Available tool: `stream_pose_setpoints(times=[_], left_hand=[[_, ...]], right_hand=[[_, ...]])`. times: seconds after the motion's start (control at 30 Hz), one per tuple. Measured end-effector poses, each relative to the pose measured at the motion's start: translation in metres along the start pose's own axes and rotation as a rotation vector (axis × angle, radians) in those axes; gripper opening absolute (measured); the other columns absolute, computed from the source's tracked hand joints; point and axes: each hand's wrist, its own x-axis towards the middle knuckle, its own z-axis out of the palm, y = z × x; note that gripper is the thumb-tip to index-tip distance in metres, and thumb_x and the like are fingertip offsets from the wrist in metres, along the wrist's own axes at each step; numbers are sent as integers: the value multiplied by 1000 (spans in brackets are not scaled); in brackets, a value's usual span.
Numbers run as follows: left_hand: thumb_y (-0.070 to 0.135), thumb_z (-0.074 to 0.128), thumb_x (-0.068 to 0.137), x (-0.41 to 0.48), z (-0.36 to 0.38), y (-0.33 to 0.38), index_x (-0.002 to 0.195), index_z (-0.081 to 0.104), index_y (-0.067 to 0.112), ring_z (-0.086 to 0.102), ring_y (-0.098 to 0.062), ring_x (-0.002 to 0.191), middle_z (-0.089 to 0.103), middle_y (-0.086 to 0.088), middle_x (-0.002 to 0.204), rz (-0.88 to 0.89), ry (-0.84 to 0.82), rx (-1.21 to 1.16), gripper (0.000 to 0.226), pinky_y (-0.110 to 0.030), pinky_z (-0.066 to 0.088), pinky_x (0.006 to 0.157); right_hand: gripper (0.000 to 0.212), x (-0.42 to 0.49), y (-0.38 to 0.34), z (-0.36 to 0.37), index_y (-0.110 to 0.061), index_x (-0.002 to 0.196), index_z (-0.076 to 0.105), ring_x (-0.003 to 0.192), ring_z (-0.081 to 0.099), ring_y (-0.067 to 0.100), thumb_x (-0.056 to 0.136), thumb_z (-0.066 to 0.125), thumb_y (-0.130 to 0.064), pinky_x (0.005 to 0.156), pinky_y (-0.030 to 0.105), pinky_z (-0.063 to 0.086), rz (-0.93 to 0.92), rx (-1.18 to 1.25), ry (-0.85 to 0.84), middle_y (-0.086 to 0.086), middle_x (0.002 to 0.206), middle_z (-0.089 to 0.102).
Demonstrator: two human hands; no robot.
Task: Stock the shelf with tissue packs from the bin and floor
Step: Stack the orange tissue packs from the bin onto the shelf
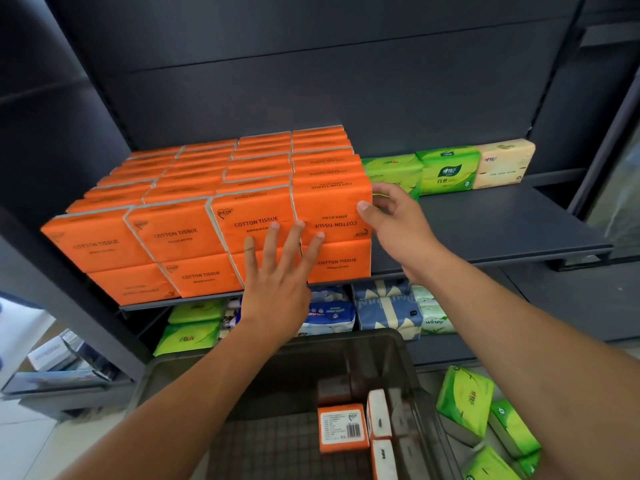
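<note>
The shelf [485, 223] carries a tight block of orange packs [180, 233], two high at its front edge. The bin [242, 382] below holds a few more, and green packs [465, 400] lie on the floor [31, 441]. The left hand [273, 292], flat and spread, steadies the front row while the right hand [394, 220] grips the end pack [329, 202], probably squaring it.

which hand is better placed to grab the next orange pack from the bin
Probably the left hand: it lies flat and empty on the orange stack, while the right hand grips the top-right pack.
</note>
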Motion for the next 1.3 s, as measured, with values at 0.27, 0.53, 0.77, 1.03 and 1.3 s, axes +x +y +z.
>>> stream_pose_setpoints(times=[0.27, 0.53, 0.77, 1.03, 1.3], left_hand=[[27, 58, 86, -1, -17, 7, 156, 1, 30, -3, -40, 147, 0, -6, 160, -28, -80, -58, 90, -63, 9, 118], [26, 53, 90, -18, -35, 8, 155, -6, 32, -3, -40, 148, -4, -6, 160, -53, -117, -99, 88, -60, 10, 119], [29, 51, 94, -49, -30, 4, 155, -6, 29, -1, -39, 148, -3, -7, 161, -63, -188, -110, 84, -58, 14, 118], [29, 50, 95, -112, 11, 11, 154, 14, 24, 6, -37, 147, -3, -8, 162, -138, -431, -172, 69, -51, 18, 119], [34, 48, 96, -183, 74, 25, 138, 49, 22, 36, -28, 134, 38, -3, 145, -260, -791, -357, 44, -45, 38, 105]], right_hand=[[44, -13, -13, -10, -24, 138, 48, 107, 60, 9, 97, 63, -26, 80, 25, 46, 53, -121, 3, -5, 127, 59], [43, -46, -3, -37, -20, 141, 46, 99, 56, 15, 100, 56, -25, 76, 29, 44, 161, -509, -108, 1, 136, 52], [40, -68, 13, -26, -19, 138, 48, 91, 63, 17, 99, 54, -26, 80, 35, 51, 203, -803, -293, 1, 128, 58], [26, -121, 92, 29, -23, 124, 59, 98, 59, 16, 98, 56, -26, 87, 31, 48, 286, -901, -481, 1, 117, 64], [35, -155, 174, 34, -24, 127, 61, 111, 61, 23, 93, 59, -31, 93, 32, 50, 504, -1167, -840, 5, 129, 62]])
